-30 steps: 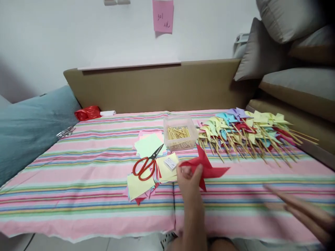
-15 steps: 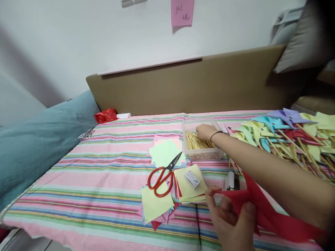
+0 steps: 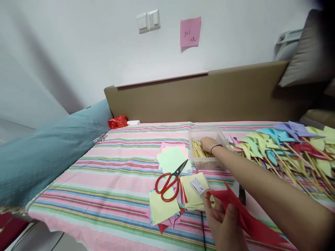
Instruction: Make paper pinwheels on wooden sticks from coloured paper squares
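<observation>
My left hand point(image 3: 222, 219) pinches a folded piece of red paper point(image 3: 246, 219) between thumb and fingers, near the bottom of the view. Reaching across from the right, my right hand point(image 3: 208, 143) is down in a clear plastic box point(image 3: 209, 164) of thin wooden sticks point(image 3: 197, 149). Its fingertips are hidden among the sticks, so their grip does not show. Close to my left hand, a small white box point(image 3: 198, 186) lies on a stack of yellow paper squares point(image 3: 192, 200). Red-handled scissors point(image 3: 167, 188) rest across the neighbouring paper.
Finished paper pinwheels point(image 3: 290, 134) on sticks are heaped at the right. Pale green and pink squares point(image 3: 171, 158) lie left of the box. A stapler-like object point(image 3: 242, 195) is partly covered by my right arm. A red bundle point(image 3: 117, 122) sits at the back left.
The view has tilted up and shifted a little left. My left hand has brought the red paper closer to the small white box. My right hand stays inside the stick box.
</observation>
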### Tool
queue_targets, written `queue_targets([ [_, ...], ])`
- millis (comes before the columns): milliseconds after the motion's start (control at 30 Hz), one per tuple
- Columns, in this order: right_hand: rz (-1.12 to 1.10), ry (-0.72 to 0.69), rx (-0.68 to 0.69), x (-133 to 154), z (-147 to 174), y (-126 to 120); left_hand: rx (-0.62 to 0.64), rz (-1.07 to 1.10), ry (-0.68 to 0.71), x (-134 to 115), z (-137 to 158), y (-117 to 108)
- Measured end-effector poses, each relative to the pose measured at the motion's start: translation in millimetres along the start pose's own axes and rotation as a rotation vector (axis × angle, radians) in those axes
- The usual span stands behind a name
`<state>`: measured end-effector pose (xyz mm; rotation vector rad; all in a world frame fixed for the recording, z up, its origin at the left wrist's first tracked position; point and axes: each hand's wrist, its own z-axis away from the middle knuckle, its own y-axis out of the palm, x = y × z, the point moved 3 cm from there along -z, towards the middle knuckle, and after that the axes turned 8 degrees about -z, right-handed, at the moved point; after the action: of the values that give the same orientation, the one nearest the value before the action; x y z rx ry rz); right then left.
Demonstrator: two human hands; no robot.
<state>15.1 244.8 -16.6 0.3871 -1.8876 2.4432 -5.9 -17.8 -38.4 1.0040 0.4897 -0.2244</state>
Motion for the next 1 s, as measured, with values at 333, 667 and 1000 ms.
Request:
queue_targets([
  [333, -0.421, -0.17, -0.343, -8.3, 83.3, -92.3, 0.14, -0.068, 0.055, -14.1, 4.7, 8.1],
  [667, -1.587, -0.238, -0.338, -23.5, 229.1, -0.7, 0.47, -0.276, 0.182, -60.8, 5.6, 63.3],
  [1000, -1.685, -0.206, -0.361, -65.3, 228.6, 33.3, 0.438, -0.233, 0.088, -15.5, -36.7, 51.7],
])
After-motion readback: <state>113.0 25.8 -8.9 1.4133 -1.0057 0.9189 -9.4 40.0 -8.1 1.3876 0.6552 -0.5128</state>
